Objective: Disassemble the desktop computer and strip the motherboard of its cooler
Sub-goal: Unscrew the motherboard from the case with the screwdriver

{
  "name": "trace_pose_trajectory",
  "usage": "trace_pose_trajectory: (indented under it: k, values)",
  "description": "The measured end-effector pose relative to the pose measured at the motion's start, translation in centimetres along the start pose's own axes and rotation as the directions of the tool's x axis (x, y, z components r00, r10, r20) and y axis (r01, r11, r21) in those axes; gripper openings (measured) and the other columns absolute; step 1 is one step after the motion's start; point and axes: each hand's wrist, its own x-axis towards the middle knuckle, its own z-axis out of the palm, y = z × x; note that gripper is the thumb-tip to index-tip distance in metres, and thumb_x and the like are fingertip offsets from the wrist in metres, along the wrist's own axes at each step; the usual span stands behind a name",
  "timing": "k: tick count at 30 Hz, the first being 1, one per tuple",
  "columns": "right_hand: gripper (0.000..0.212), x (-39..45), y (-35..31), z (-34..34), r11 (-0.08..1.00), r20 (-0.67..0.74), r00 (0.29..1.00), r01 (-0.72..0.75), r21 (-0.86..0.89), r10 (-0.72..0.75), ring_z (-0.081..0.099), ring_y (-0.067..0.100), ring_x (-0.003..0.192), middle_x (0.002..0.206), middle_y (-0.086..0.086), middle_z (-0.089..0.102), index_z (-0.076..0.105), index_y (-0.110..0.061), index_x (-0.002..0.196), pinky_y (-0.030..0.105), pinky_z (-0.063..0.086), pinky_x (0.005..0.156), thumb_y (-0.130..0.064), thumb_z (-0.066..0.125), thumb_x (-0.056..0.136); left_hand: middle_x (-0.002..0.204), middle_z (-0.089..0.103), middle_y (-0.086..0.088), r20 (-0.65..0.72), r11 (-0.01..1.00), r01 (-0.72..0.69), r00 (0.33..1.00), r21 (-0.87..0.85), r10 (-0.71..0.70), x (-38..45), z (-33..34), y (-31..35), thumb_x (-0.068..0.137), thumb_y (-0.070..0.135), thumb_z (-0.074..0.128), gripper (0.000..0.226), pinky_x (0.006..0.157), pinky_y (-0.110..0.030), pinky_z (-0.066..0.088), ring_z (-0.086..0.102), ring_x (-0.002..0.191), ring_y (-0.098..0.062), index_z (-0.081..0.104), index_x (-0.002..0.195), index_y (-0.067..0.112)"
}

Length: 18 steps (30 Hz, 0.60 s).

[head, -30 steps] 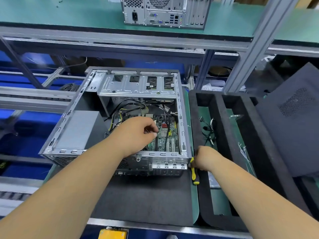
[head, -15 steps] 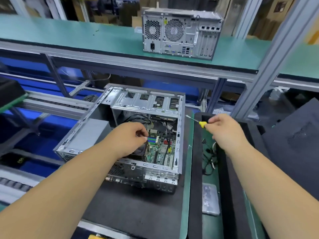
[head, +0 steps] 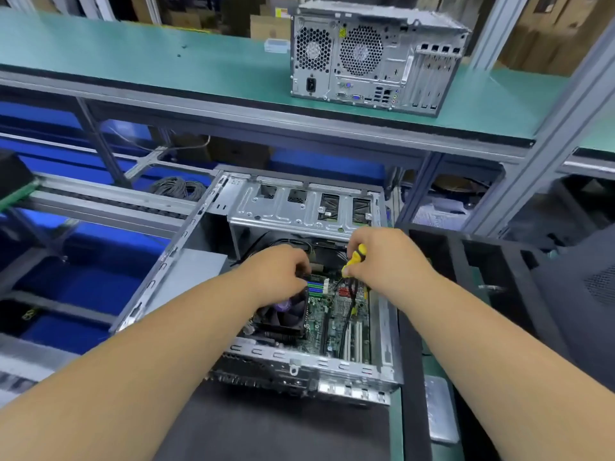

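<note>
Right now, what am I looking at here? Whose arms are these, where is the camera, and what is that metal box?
No robot here: these are a person's bare arms, filmed by a camera worn on their head, looking down. The metal box is an opened desktop computer case on a workbench. Inside lies the green motherboard with its dark cooler fan. The right hand grips a yellow-handled screwdriver; the left hand reaches in above the fan, and what its fingers touch is hidden. A second, closed computer stands on the green shelf behind.
</note>
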Motion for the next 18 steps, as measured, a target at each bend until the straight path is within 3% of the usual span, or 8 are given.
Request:
trace_pose_trajectory:
  k: [3,6,11,15,18]
  values:
    - [0.021,0.8,-0.3,2.3,0.997,0.024,0.999,-0.024,-0.075,0.026,0.054,0.022,0.080,0.082,-0.002,0.059,0.055,-0.025,0.088,0.030,0.040,0.063,-0.034,0.073,0.083,0.116,0.063,0.003,0.075,0.997,-0.065,0.995,0.043,0.061,2.5,0.1,0.3,0.083,0.022,0.063,0.030,0.092,-0.035,0.049,0.059,0.104,-0.019,0.064,0.113,0.027]
    - [0.019,0.9,-0.1,4.0,0.990,-0.006,1.000,-0.014,-0.140,0.013,0.054,0.023,0.082,0.089,0.001,0.062,0.058,-0.021,0.096,0.032,0.043,0.064,-0.031,0.070,0.086,0.116,0.065,0.004,0.178,0.986,-0.135,0.977,0.094,0.117,4.9,0.4,1.2,0.085,0.012,0.058,0.034,0.089,-0.030,0.049,0.059,0.103,-0.018,0.064,0.115,0.027]
    - [0.018,1.1,0.1,5.4,0.982,-0.036,0.999,0.027,-0.186,-0.034,0.053,0.020,0.080,0.086,-0.002,0.061,0.058,-0.025,0.094,0.030,0.036,0.060,-0.035,0.070,0.084,0.116,0.066,0.003,0.294,0.979,-0.181,0.945,0.095,0.146,7.1,1.6,1.1,0.090,0.006,0.050,0.036,0.080,-0.025,0.046,0.058,0.094,-0.017,0.066,0.114,0.027]
    - [0.021,1.4,0.5,5.9,0.981,-0.049,0.998,0.024,-0.192,-0.034,0.051,0.018,0.079,0.085,-0.004,0.060,0.059,-0.027,0.097,0.030,0.039,0.061,-0.039,0.070,0.084,0.095,0.064,0.006,0.312,0.987,-0.158,0.937,-0.030,0.159,7.3,2.8,-0.6,0.088,0.007,0.053,0.033,0.065,-0.022,0.040,0.054,0.074,-0.010,0.069,0.105,0.030]
    - [0.021,1.5,0.5,6.0,0.981,-0.061,0.998,0.015,-0.196,-0.027,0.052,0.018,0.080,0.088,-0.005,0.063,0.059,-0.029,0.095,0.030,0.043,0.062,-0.041,0.071,0.083,0.090,0.060,0.009,0.264,0.987,-0.157,0.951,-0.034,0.160,7.8,2.9,-1.2,0.088,0.008,0.053,0.033,0.068,-0.023,0.040,0.054,0.077,-0.013,0.070,0.102,0.032]
